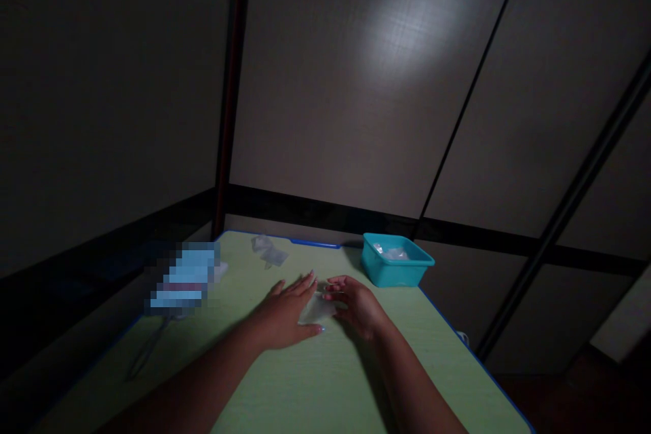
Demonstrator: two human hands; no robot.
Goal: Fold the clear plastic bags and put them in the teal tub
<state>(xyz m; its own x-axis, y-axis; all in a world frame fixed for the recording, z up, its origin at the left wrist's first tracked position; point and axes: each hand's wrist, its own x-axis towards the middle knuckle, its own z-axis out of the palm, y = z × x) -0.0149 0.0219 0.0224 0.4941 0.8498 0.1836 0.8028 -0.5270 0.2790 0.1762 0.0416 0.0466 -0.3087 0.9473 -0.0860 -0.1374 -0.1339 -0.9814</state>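
Observation:
A small clear plastic bag (pixel 318 310) lies on the green tabletop between my two hands. My left hand (pixel 289 315) rests over its left side, fingers stretched out and thumb apart. At the bag's right edge is my right hand (pixel 360 306), its fingers loosely curved with gaps between them. I cannot make out anything held in that hand. Part of the bag is hidden by my fingers.
A turquoise plastic basket (pixel 394 276) with clear plastic inside stands at the table's back right. Crumpled clear plastic (pixel 269 251) lies at the back left. A blurred-out blue item (pixel 186 278) with a strap is at the left edge. Dark panels (pixel 330 115) rise behind the table.

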